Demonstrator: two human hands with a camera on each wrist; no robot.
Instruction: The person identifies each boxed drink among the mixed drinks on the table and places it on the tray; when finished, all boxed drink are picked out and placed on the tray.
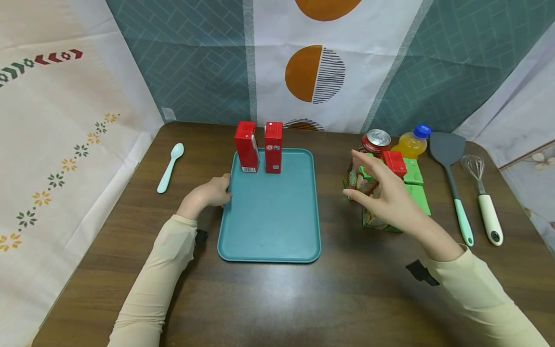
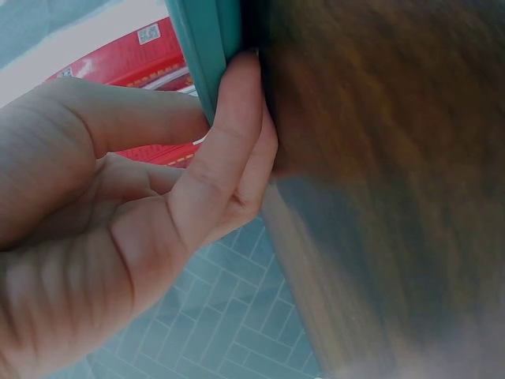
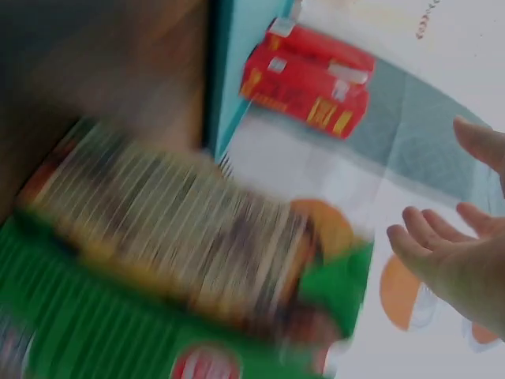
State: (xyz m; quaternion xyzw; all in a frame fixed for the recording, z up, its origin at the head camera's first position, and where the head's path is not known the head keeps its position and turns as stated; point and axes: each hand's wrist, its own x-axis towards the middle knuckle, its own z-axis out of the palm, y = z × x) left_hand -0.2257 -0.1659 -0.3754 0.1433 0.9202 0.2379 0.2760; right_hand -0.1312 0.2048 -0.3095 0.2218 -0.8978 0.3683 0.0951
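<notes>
My left hand (image 1: pixel 212 190) pinches the left rim of a blue-green tray (image 1: pixel 273 217); in the left wrist view the thumb lies over the rim and the fingers reach beneath it. Two red drink cartons (image 1: pixel 247 147) stand upright at the tray's far left end. Over on the right, my right hand (image 1: pixel 390 197) is held above a group of cartons, thumb and fingers spread, holding nothing. Below it are green cartons (image 1: pixel 416 195) and a red carton (image 1: pixel 393 163), partly hidden by the hand. The right wrist view shows a blurred green-and-brown carton (image 3: pixel 173 229) beside the open hand.
Behind the cartons stand a red soda can (image 1: pixel 376 140) and an orange drink bottle (image 1: pixel 412 142) with a blue cap. Farther right lie a spatula (image 1: pixel 451 168) and a whisk (image 1: pixel 487 207). A pale spoon (image 1: pixel 171 166) lies left of the tray. Fabric hangs behind the table.
</notes>
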